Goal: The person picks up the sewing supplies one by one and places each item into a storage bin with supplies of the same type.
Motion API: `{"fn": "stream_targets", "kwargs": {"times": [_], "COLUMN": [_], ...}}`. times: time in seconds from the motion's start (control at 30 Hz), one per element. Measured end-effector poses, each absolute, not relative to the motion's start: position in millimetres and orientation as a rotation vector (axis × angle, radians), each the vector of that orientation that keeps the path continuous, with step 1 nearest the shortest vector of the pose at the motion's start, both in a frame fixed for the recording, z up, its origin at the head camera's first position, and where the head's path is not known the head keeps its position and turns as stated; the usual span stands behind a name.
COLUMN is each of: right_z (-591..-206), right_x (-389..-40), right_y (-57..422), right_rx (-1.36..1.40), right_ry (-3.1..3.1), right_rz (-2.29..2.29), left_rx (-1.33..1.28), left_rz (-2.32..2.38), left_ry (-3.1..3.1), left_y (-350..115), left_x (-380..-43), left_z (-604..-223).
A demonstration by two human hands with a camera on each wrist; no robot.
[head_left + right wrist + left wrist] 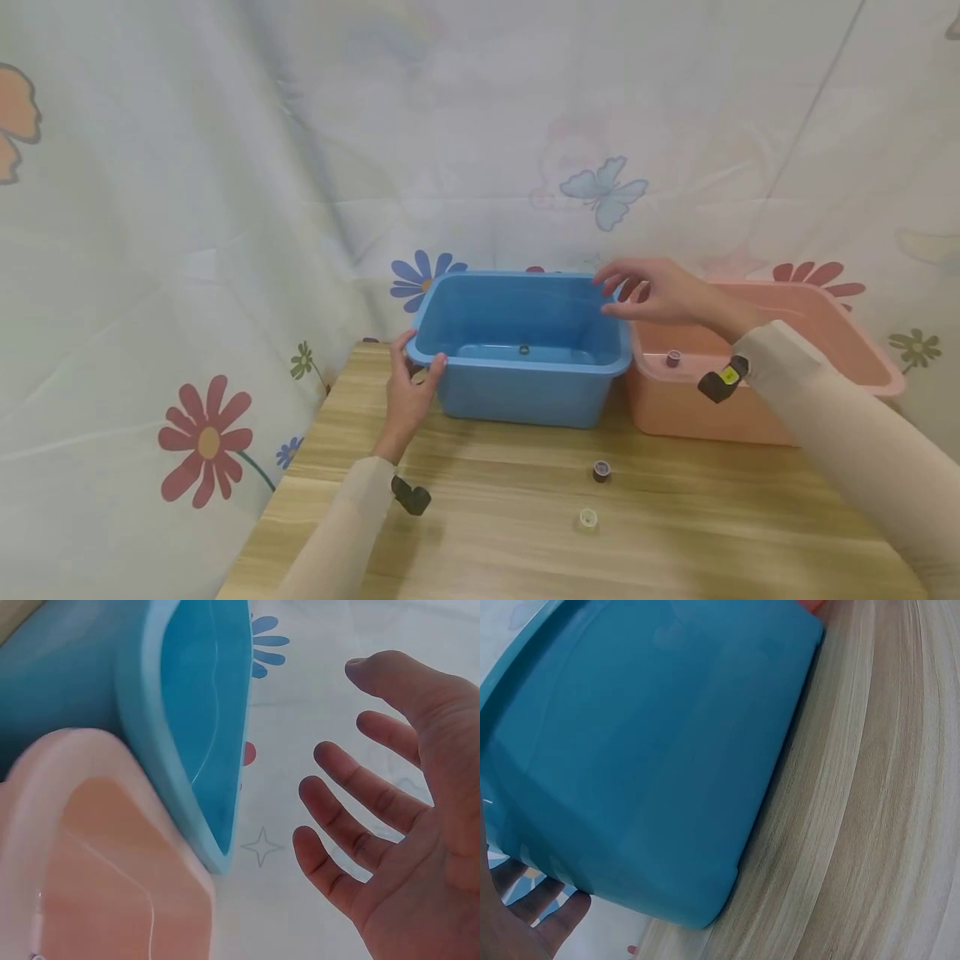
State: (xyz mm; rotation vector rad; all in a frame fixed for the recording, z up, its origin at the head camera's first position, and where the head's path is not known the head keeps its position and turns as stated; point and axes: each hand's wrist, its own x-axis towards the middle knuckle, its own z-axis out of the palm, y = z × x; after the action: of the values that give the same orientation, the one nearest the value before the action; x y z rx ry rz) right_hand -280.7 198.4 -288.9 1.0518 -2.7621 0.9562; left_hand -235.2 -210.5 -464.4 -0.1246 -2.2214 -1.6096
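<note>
A blue plastic bin [525, 396] stands on the wooden table. My left hand [408, 396] grips its front left corner under the rim, the thumb on the front and the fingers round the left side. In the left wrist view those fingers [562, 919] lie against the end wall. My right hand [652, 287] hovers above the place where the blue bin meets the pink bin [712, 408]. Nothing is in it, and its fingers are spread and slightly bent in the right wrist view. A small greenish round piece [524, 349] lies inside the blue bin.
A small purple-topped round piece [673, 358] shows at the pink bin. In front of the bins, a dark round piece [602, 471] and a pale one [588, 520] lie on the table [487, 517]. A flower-printed curtain [480, 150] hangs close behind.
</note>
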Motion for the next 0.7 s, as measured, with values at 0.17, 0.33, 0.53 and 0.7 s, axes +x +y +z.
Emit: {"fn": "stream_targets", "kwargs": {"times": [0.17,0.33,0.53,0.7], "right_z": [-291,-293,-288,-290], "right_x": [-265,-247,-220,-209], "right_y": [210,225,241,250], "right_rx": [1.047,0.983,0.814,0.788], "right_ry": [-2.754,-2.810,-2.962,-2.911], "right_rz": [0.971,0.976,0.856,0.594], "left_rx": [-0.115,-0.110,-0.126,-0.145], "left_rz": [-1.604,-1.612,-1.617,-1.620], "left_ry": [-2.218,-2.215,-2.200,-2.194], "left_y": [-211,-210,-210,-209], "left_x": [-234,-234,-235,-236], "left_z": [-465,-466,-466,-464]}}
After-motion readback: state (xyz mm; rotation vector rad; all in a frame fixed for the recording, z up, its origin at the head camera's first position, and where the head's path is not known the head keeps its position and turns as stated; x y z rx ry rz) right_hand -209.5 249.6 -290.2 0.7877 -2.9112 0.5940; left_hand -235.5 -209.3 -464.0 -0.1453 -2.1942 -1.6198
